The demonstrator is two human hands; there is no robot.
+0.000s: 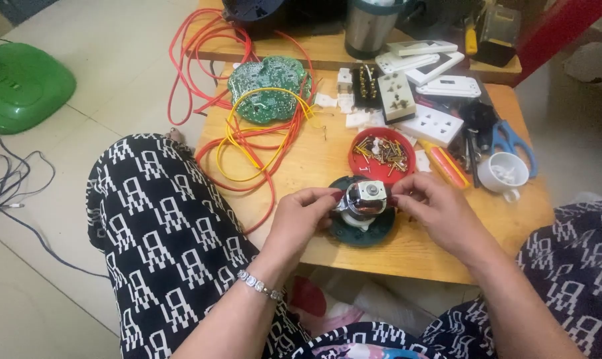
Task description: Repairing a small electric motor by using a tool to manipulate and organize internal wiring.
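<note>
Both forearms reach forward and angle inward, the hands meeting close together. The left hand (300, 216) is palm-down, wrist slightly bent, a bracelet on the wrist, fingers (322, 195) pinched at the tips. The right hand (437, 213) mirrors it, fingers (407, 193) curled inward and pinching.

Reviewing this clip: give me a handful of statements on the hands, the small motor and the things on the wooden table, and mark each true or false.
1. Both hands grip the small motor. True: the left hand and right hand pinch it from either side.
2. The motor sits over a dark green round base. True.
3. The red dish is empty. False: it holds screws and small white bits.
4. The green circuit board lies on the floor. False: it lies on the wooden table, among red and yellow wires.
5. Blue-handled scissors lie near the white cup. True.
</note>
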